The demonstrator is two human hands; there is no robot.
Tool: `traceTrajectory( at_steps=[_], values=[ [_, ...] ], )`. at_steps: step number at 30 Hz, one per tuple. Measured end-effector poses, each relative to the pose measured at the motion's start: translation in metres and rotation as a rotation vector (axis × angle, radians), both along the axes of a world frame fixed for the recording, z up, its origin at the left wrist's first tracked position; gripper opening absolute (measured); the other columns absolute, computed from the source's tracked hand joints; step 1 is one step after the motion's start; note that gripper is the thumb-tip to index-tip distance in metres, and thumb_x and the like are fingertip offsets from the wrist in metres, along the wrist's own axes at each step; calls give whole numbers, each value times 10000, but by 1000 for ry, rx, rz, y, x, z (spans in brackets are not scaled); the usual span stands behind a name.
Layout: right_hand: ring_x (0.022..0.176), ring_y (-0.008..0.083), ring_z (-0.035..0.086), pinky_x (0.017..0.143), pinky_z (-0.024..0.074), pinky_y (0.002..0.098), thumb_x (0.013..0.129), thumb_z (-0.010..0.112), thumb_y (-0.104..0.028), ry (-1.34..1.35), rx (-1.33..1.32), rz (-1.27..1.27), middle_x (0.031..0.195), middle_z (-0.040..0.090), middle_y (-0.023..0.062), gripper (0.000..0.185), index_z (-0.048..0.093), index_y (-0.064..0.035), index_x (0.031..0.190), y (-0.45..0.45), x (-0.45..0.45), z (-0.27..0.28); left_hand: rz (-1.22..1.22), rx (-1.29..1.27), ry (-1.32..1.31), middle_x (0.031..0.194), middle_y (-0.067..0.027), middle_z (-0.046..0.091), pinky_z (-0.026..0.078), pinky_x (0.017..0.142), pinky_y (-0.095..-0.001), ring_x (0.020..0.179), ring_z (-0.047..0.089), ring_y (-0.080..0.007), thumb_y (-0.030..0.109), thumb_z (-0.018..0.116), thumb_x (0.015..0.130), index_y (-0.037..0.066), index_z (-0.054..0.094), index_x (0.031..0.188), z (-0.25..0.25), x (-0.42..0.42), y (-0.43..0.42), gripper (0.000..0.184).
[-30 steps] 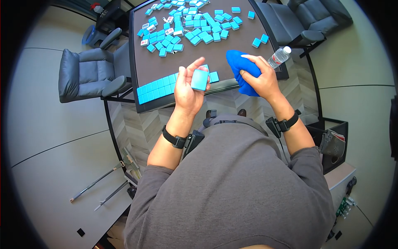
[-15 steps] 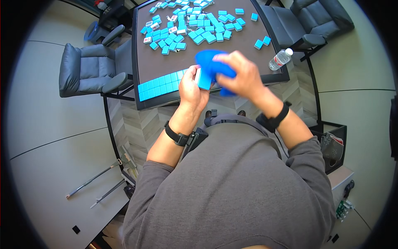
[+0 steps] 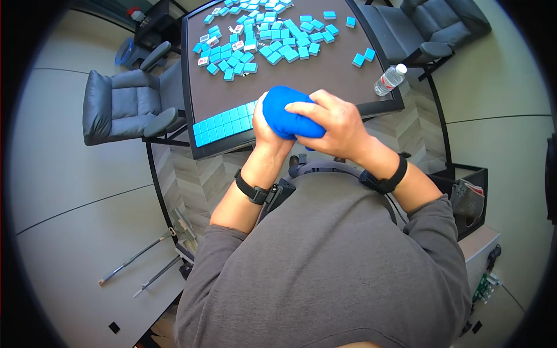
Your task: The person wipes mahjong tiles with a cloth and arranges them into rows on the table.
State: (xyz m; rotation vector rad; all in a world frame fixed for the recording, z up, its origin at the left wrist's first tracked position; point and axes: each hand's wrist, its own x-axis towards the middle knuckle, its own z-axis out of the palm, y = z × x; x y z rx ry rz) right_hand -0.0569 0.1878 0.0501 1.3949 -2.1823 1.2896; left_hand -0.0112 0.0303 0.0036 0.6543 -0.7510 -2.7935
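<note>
My right hand (image 3: 336, 124) grips a bunched blue cloth (image 3: 285, 110), pressing it over what my left hand holds. Beneath and beside the cloth, my left hand (image 3: 268, 127) is closed around a mahjong tile or a small block of tiles, now hidden by the fabric. Both hands are together just above the near edge of the table. Left of them, a neat double row of blue-backed mahjong tiles (image 3: 223, 124) lies along that edge.
Many loose mahjong tiles (image 3: 272, 35), a few face up, are scattered over the far part of the dark table (image 3: 336, 75). A water bottle (image 3: 390, 80) stands at its right corner. Grey armchairs (image 3: 130, 104) flank the table.
The blue cloth has come down and left over my left hand, covering the tile side that showed before. My right hand has lowered with it. The view has shifted slightly.
</note>
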Motion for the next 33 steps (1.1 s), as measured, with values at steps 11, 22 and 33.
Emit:
traceTrajectory(
  at_steps=[11, 22, 33],
  values=[
    [989, 315, 695, 845, 549, 388, 823, 746, -204, -342, 109, -395, 1094, 687, 134, 413, 670, -113, 1218, 51, -54, -57, -223, 13, 212, 965, -126, 567, 414, 597, -330, 719, 534, -236, 313, 474, 1026, 71, 557, 1026, 5, 13, -12, 256],
    [943, 285, 683, 831, 543, 366, 796, 758, -154, -383, 100, -287, 1051, 673, 123, 442, 666, -104, 1226, 49, -38, -53, -94, -6, 17, 868, -117, 603, 391, 535, -331, 659, 517, -234, 340, 505, 1040, 80, 535, 995, -12, 11, -12, 266],
    [844, 310, 669, 751, 559, 380, 730, 777, -159, -177, -3, 29, 974, 658, 124, 457, 683, -137, 1176, 9, -8, 3, -33, -198, -116, 920, -67, 676, 472, 579, -290, 715, 621, -156, 270, 465, 1047, 67, 620, 1131, -7, 5, 6, 269]
  ],
)
